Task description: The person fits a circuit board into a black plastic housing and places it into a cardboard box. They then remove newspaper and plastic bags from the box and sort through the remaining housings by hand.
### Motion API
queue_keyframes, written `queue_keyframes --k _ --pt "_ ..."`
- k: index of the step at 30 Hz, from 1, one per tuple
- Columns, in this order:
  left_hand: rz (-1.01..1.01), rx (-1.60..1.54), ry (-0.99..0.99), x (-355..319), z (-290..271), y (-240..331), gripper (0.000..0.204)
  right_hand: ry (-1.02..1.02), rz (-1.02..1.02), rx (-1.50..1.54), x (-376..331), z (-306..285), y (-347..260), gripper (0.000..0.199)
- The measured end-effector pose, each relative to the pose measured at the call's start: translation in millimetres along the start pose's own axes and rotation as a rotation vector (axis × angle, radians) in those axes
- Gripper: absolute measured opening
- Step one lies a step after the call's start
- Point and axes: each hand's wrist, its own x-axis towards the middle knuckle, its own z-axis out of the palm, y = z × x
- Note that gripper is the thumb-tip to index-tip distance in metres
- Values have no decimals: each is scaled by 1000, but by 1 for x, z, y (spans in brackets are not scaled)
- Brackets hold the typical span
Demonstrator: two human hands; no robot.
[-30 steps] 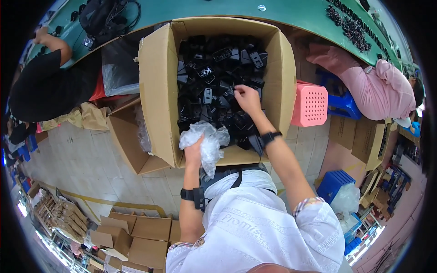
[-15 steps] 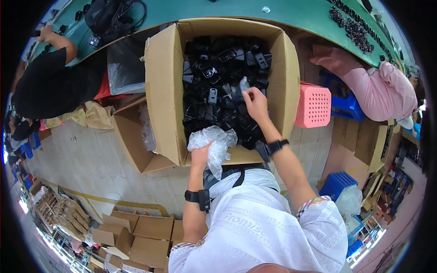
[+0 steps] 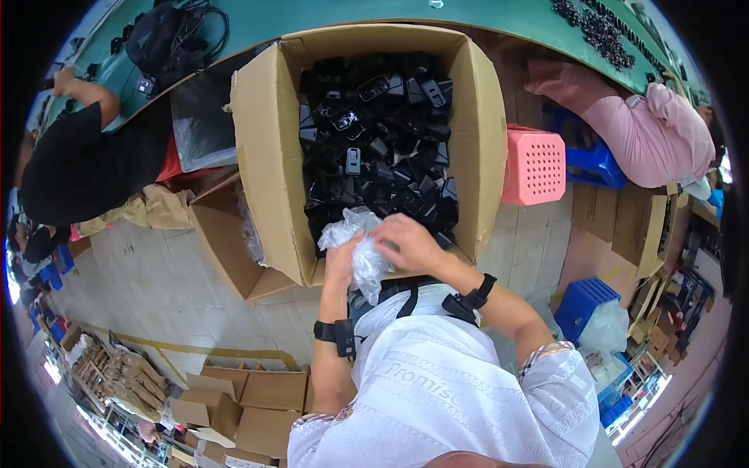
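Observation:
A bunch of crumpled clear plastic bags [image 3: 367,265] is gripped in my left hand [image 3: 342,261], over the near edge of a large cardboard box [image 3: 476,148]. My right hand [image 3: 407,243] is at the right side of the bunch, its fingers bent in against the plastic. Whether a separate bag is pinched in those fingers is hard to make out. Inside the box lies a deep heap of small black plastic housings [image 3: 390,168], some with grey faces.
Right of the box stand a pink perforated stool [image 3: 534,168] and a blue stool [image 3: 594,165]. A smaller open carton [image 3: 226,242] sits at its left. Beyond runs a green worktable [image 3: 328,17]. One person in black [image 3: 86,156] is at left, another in pink [image 3: 640,132] at right.
My right hand has come back from the middle of the heap, where it held a clear bag, to the bunch in my left hand. The left hand stays near the box's edge.

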Motion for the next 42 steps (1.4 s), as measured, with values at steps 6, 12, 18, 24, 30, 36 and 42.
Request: queue_keyframes --k 6,12,18,24,30,36,42 --pt "-147 -365 -306 11 -33 16 35 87 360 -72 -1 -33 48 17" --pt "57 -206 -310 -29 -29 9 41 21 485 99 -8 -40 52 19" --pt "-32 -134 -230 -27 -28 26 28 -35 456 156 -7 -14 61 20" --pt "47 110 -382 -22 -8 31 29 -86 791 1050 23 -10 19 40" --pt "396 554 -391 -22 -31 5 31 -132 687 886 24 -11 17 25" --pt "344 -22 -335 -24 -56 -4 45 228 601 512 10 -7 61 18" --pt "355 -267 -225 -50 -87 -5 52 -105 -68 -214 5 28 37 29"
